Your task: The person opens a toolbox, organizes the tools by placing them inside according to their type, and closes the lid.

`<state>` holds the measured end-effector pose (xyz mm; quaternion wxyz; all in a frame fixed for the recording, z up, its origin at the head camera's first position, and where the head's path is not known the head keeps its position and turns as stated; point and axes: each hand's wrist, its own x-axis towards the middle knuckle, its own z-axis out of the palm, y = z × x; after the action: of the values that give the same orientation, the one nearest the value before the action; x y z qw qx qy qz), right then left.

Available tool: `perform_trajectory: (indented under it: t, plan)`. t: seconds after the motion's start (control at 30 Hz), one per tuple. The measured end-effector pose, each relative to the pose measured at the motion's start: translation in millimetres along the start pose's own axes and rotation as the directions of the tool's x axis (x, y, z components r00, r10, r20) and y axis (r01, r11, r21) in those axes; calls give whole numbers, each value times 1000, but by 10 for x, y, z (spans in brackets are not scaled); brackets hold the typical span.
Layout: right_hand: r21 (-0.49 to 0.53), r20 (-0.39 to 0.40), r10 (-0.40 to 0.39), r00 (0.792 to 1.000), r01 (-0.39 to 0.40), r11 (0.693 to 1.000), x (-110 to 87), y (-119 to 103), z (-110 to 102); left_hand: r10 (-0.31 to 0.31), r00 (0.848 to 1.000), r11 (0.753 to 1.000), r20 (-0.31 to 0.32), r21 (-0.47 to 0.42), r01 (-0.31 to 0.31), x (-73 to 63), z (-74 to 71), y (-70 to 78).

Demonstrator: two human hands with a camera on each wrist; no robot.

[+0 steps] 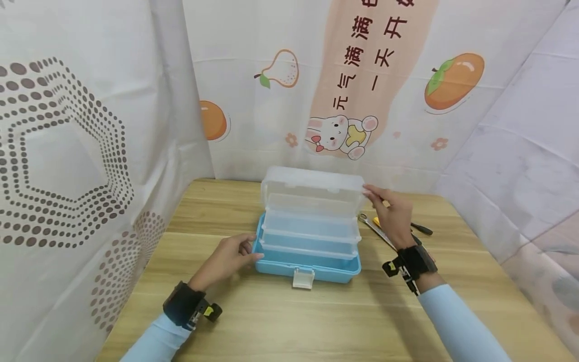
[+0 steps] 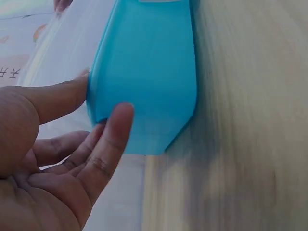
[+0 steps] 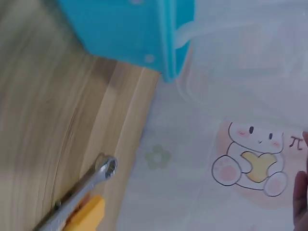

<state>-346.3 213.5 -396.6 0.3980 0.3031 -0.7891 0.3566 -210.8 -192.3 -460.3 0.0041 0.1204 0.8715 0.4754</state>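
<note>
A blue box (image 1: 332, 274) sits near the back of the surface (image 1: 271, 322). Its clear lid (image 1: 312, 179) is up, and clear trays (image 1: 312, 230) make steps below it. A white latch (image 1: 303, 279) hangs in front. The left hand (image 1: 232, 259) holds the box's left end, its fingers bent and a little apart. The right hand (image 1: 392, 211) pinches the lid's right corner, its fingers nearly closed. Just right of the box lie a wrench (image 1: 379, 232), something yellow (image 3: 87, 214) and a black handle (image 1: 421, 229). A curtain (image 1: 244, 30) with fruit and a bunny (image 1: 336, 134) hangs behind.
</note>
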Motion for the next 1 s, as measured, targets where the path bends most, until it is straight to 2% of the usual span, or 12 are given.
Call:
perform_trajectory:
  t: [0.1, 0.17, 0.23, 0.4, 0.5, 0.63, 0.77, 0.8, 1.0]
  plan:
    - [41, 54, 161, 985, -164, 986, 94, 134, 102, -28, 1000, 998, 4, -51, 29, -2, 24, -4]
    - [38, 103, 258, 961, -263, 964, 136, 227, 177, -25, 999, 997, 20, -79, 26, -9, 38, -3]
    - [5, 156, 319, 935, -323, 946, 171, 313, 255, -15, 999, 995, 38, -100, 19, -18, 49, 0]
    - [-78, 286, 391, 875, -385, 920, 231, 462, 440, 9, 998, 993, 60, -117, -2, -47, 49, 5]
    - [-81, 356, 437, 826, -439, 895, 212, 509, 510, 0, 998, 994, 60, -112, 7, -64, 40, 22]
    - [-79, 407, 509, 758, -526, 847, 91, 594, 540, -2, 997, 994, 72, -106, 10, -58, 29, 56]
    - [-93, 438, 561, 703, -585, 806, -39, 657, 591, -4, 996, 996, 86, -89, 11, -65, 21, 64]
    - [-95, 447, 562, 695, -588, 803, -64, 666, 607, -5, 996, 996, 85, -83, 12, -68, 19, 64]
    - [-117, 517, 510, 688, -533, 838, -152, 736, 662, -14, 996, 996, 84, -82, 21, -67, 47, 56]
